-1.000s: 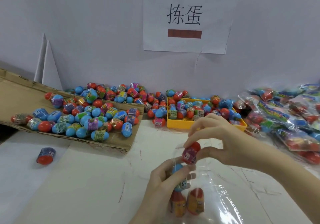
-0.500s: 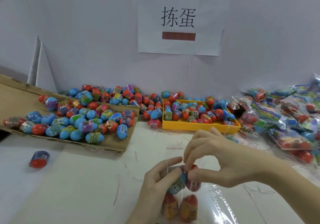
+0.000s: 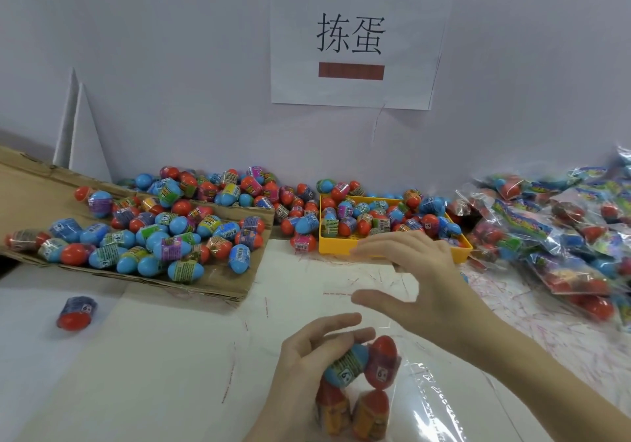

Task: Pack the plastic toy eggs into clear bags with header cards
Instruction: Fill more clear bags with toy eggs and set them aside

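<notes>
My left hand [image 3: 304, 366] grips a clear bag [image 3: 426, 404] near the table's front edge. Inside the bag sit a blue egg [image 3: 346, 366], a red egg [image 3: 382, 361] and two orange eggs below them [image 3: 353, 407]. My right hand [image 3: 420, 284] hovers above the bag with fingers spread and holds nothing. It lies between the bag and a yellow tray [image 3: 341, 248] filled with loose eggs. More blue and red eggs [image 3: 153, 236] cover a cardboard sheet [image 3: 27, 195] at the left.
A heap of packed bags [image 3: 563, 236] lies at the right. One lone egg [image 3: 75, 311] rests on the white table at the left. More eggs [image 3: 290, 199] are piled along the wall behind the tray. A paper sign [image 3: 351, 38] hangs on the wall.
My right hand let go of the red egg, which now sits in the bag beside the blue one. The hand has lifted and opened toward the yellow tray.
</notes>
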Demonstrator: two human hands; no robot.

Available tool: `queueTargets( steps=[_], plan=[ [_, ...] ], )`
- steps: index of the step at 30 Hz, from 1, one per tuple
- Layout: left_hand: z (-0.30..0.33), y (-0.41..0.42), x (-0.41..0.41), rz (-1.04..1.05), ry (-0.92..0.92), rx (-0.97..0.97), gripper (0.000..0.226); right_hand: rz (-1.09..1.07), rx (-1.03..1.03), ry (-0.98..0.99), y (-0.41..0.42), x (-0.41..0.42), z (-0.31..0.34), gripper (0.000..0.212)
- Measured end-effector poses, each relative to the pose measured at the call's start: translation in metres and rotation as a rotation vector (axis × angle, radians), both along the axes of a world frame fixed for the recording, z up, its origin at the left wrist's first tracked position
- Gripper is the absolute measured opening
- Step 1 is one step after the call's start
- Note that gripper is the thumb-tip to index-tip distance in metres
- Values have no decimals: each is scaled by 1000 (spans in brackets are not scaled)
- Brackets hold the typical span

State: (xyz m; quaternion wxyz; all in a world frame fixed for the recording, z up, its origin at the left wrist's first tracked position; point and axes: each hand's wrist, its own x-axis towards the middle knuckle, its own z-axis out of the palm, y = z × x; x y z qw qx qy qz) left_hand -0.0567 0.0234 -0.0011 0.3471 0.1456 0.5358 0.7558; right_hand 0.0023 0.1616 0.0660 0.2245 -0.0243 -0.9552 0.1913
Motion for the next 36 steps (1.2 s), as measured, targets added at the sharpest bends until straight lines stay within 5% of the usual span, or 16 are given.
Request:
queueTargets(
  steps=[6,11,15,18,23,30,36],
  plan=[
    [6,4,4,19,25,-58,27,109,-280,-110,-10,-5,0,41],
    [7,0,2,159,187,-30,15,83,-169,-106,-12,-5,-4,44],
    [6,-2,1,200,208,-61,23,14,120,36,-20,-3,-6,13],
    [6,-2,3,213,229,-48,21,10,357,132,-27,0,-10,8],
    [7,-3,4,206,273,-64,30,8,460,96,-31,0,-9,6],
    [3,-2,1,235,342,-110,32,33,425,-23,-35,-3,3,12],
    [-7,-6,6,242,576,-105,27,100,265,-180,-21,-9,8,21]
  ],
)
